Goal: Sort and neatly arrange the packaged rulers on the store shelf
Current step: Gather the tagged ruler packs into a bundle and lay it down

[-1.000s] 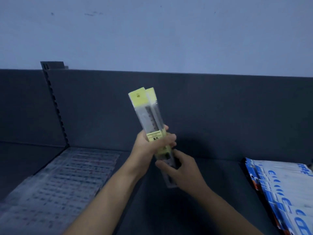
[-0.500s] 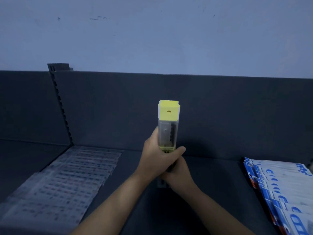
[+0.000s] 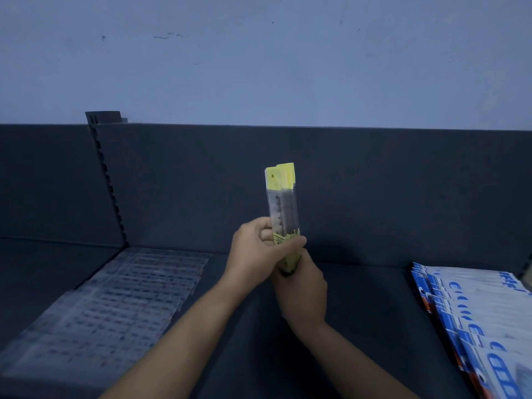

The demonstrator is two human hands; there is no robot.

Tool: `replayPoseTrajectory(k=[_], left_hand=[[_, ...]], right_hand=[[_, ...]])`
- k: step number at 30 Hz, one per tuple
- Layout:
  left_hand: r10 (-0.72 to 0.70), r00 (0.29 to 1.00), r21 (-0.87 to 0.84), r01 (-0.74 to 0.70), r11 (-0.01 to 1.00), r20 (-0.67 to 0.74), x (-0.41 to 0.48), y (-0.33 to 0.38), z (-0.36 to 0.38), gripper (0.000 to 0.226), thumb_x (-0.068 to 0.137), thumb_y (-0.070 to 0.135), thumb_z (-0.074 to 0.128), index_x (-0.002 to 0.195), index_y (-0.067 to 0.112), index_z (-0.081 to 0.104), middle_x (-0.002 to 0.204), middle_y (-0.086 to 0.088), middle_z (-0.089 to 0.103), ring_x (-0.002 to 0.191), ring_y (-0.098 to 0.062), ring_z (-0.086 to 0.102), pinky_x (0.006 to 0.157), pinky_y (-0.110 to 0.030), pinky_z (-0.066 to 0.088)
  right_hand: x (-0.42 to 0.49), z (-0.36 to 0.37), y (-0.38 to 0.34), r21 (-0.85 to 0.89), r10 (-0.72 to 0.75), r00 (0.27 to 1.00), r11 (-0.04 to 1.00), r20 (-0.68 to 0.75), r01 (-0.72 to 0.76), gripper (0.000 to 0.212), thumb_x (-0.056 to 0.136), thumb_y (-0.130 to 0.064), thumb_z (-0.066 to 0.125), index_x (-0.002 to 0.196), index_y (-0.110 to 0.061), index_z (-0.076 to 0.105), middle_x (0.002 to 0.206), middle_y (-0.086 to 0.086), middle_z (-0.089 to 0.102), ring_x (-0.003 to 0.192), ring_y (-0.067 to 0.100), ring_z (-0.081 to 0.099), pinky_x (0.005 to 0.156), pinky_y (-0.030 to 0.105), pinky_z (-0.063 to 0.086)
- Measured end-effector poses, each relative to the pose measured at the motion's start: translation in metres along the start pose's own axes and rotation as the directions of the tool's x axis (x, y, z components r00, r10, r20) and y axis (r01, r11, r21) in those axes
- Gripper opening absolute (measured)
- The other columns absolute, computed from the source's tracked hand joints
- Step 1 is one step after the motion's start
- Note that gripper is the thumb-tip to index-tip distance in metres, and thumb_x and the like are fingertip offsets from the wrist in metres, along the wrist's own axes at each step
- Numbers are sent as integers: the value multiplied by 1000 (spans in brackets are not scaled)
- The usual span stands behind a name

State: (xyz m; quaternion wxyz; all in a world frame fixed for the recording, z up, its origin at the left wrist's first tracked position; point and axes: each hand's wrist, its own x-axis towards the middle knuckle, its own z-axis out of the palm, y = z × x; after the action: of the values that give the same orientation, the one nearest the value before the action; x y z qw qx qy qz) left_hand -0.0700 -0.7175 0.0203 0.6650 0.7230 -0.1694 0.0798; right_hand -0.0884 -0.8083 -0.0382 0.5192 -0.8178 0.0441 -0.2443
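Observation:
A bundle of packaged rulers (image 3: 282, 208) in clear sleeves with yellow header cards stands upright above the middle of the dark shelf (image 3: 362, 312). My left hand (image 3: 259, 251) grips the bundle around its middle, thumb across the front. Below it, my right hand (image 3: 302, 289) wraps the bundle's lower end, which is hidden in the palm. The yellow tops are slightly fanned, one card offset behind the other.
Rows of clear ruler packs (image 3: 115, 306) lie flat on the shelf at the left. A stack of blue-and-white packets (image 3: 475, 321) lies at the right. A slotted upright (image 3: 106, 180) divides the dark back panel on the left.
The bundle swung from tilted left to upright; the yellow tops squared up, then fanned slightly again. Both hands moved right and kept their hold.

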Motion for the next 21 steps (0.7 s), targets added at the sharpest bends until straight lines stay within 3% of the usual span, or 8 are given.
replayPoseTrajectory(k=[4, 6, 8, 10, 12, 15, 19, 21], left_hand=[[-39, 998, -19, 40, 999, 50, 7, 0, -11, 21, 70, 16, 85, 88, 11, 75, 71, -2, 75, 73, -16, 73, 60, -24, 57], [-78, 995, -42, 81, 996, 61, 8, -1, -16, 22, 71, 15, 84, 90, 8, 75, 74, -6, 75, 76, -20, 74, 65, -27, 59], [-131, 988, -85, 138, 987, 82, 7, -3, -19, 22, 71, 13, 84, 89, 6, 75, 77, -9, 75, 73, -19, 73, 61, -25, 57], [-187, 975, -132, 202, 970, 118, 5, -5, -20, 19, 71, 12, 83, 87, 6, 75, 78, -11, 75, 72, -17, 72, 60, -23, 57], [-213, 961, -159, 241, 957, 176, 2, -7, -22, 19, 70, 13, 83, 86, 7, 76, 85, -14, 75, 78, -20, 73, 62, -24, 57], [-155, 951, -158, 202, 967, 270, 0, -4, -26, 15, 66, 18, 83, 79, 16, 78, 92, -17, 75, 87, -26, 73, 67, -25, 57], [-16, 915, -171, 92, 981, 403, 4, 9, -33, 40, 65, 15, 86, 102, 12, 73, 104, -16, 73, 100, -30, 69, 80, -30, 57], [4, 893, -137, 65, 988, 451, 4, 13, -33, 47, 65, 8, 84, 110, 6, 68, 107, -15, 72, 103, -27, 69, 82, -30, 57]], right_hand=[[0, -12, 0, 138, 10, 990, 990, 144, -30, 31, 69, -48, 75, 89, -31, 59, 80, -12, 68, 75, 1, 63, 68, 28, 54], [4, -21, 1, 283, 18, 956, 953, 292, -104, 40, 64, -46, 79, 93, -22, 64, 85, -3, 71, 80, 12, 67, 75, 41, 57], [9, -32, 3, 382, 35, 863, 887, 504, -259, 46, 62, -42, 83, 96, -15, 66, 85, 3, 71, 78, 20, 69, 72, 45, 58], [11, -41, 3, 354, 33, 727, 858, 685, -373, 39, 65, -38, 84, 92, -15, 70, 85, 8, 71, 77, 22, 69, 68, 36, 57], [9, -45, 5, 308, 32, 663, 868, 748, -389, 37, 66, -37, 85, 89, -12, 72, 89, 14, 72, 80, 27, 69, 72, 35, 57], [6, -44, 8, 332, -15, 723, 895, 690, -299, 43, 64, -37, 86, 88, -5, 72, 87, 13, 72, 82, 28, 69, 82, 43, 57], [1, -40, 5, 407, -128, 849, 907, 512, -109, 28, 64, -26, 87, 82, -10, 72, 79, 2, 73, 74, 11, 67, 67, 20, 53], [-1, -37, 7, 424, -137, 883, 902, 449, -75, 26, 64, -20, 87, 85, -15, 72, 85, 3, 75, 79, 12, 70, 68, 19, 53]])
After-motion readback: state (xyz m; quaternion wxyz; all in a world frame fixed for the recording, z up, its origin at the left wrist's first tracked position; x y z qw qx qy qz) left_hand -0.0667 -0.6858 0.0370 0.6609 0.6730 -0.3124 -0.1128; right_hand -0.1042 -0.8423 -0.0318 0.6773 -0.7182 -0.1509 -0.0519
